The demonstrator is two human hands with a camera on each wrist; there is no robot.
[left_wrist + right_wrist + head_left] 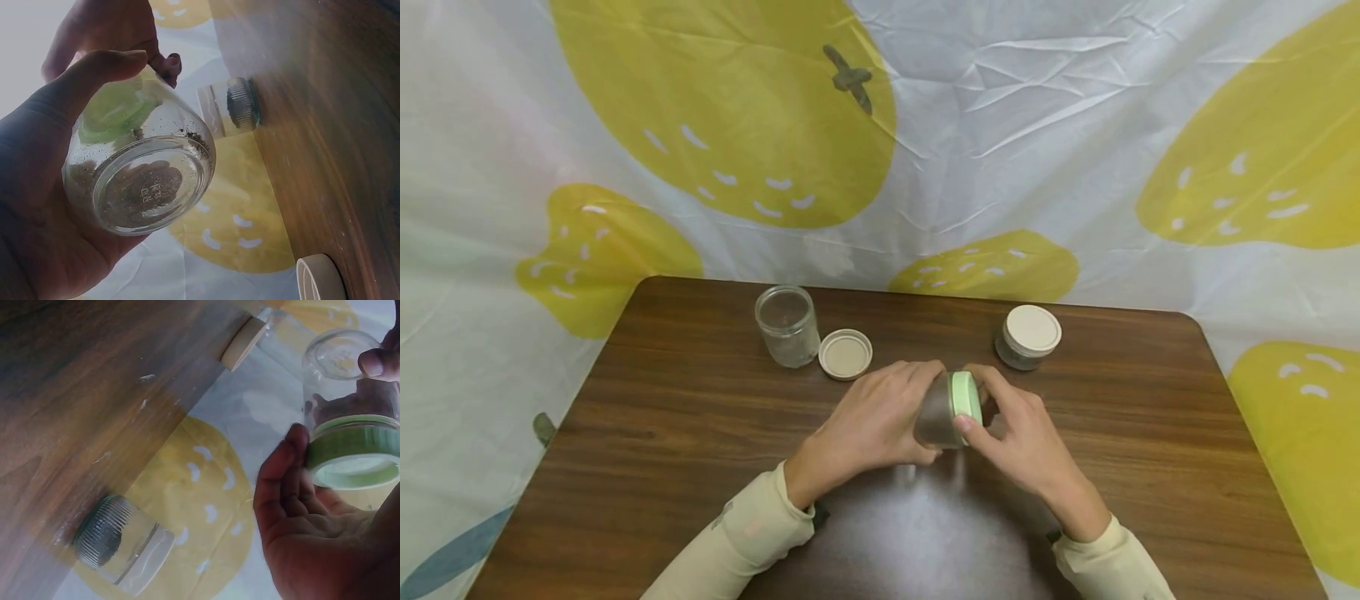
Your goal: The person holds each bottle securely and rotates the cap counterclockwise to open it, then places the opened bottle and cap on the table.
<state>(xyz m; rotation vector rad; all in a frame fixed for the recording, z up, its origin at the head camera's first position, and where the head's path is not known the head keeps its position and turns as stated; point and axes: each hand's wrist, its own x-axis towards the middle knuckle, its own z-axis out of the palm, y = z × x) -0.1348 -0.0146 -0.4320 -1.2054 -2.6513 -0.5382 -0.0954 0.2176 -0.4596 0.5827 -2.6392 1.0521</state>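
Tipped on its side over the middle of the table is a clear glass jar [935,417] with a light green lid [966,395] on its right end. My left hand [876,414] grips the jar's body, fingers over the top and thumb underneath. With my right hand [1028,432] I hold the lid by its rim, the thumb on the near side. In the left wrist view the jar's round base [147,187] faces the camera, with small dark specks on the glass around it. The right wrist view shows the green lid [353,450] against the right fingers.
An uncovered glass jar [788,329] stands at the back left, with a beige lid [846,354] lying beside it. Toward the back right is a shorter jar [1030,335] with a whitish lid and dark lower part. A fruit-patterned cloth [940,167] hangs behind the table's far edge.
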